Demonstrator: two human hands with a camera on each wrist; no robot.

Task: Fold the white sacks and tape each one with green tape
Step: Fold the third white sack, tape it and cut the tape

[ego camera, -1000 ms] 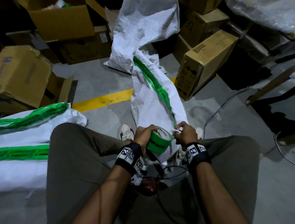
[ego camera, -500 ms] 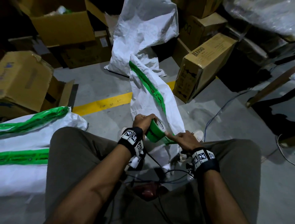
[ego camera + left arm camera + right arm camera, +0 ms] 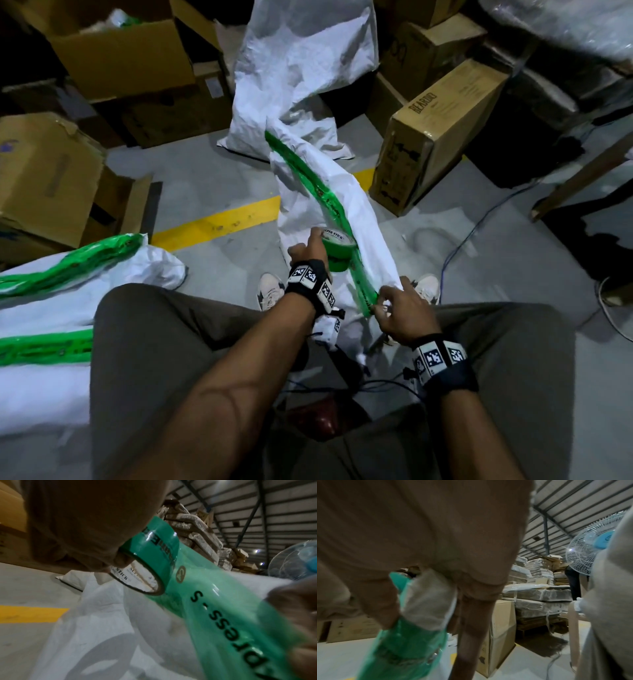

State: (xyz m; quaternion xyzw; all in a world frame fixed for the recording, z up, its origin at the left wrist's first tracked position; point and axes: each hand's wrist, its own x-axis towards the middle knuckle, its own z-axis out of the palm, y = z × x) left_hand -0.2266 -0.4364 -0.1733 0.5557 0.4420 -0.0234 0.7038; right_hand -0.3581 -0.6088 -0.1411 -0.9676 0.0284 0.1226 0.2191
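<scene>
Tape roll (image 3: pixel 337 250) on sack (image 3: pixel 368 219)

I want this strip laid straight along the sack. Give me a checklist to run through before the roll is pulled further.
1. Left hand grips the tape roll: ok.
2. Right hand pinches the tape's near end onto the folded sack: ok.
3. Strip between the hands taut, unwrinkled: ok.
4. Strip aligned with the tape already on the sack: ok.
5. Fold closed underneath: cannot tell.

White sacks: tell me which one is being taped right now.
The folded sack between the feet: the left hand holds the tape roll on it; the right hand pinches its end.
</scene>
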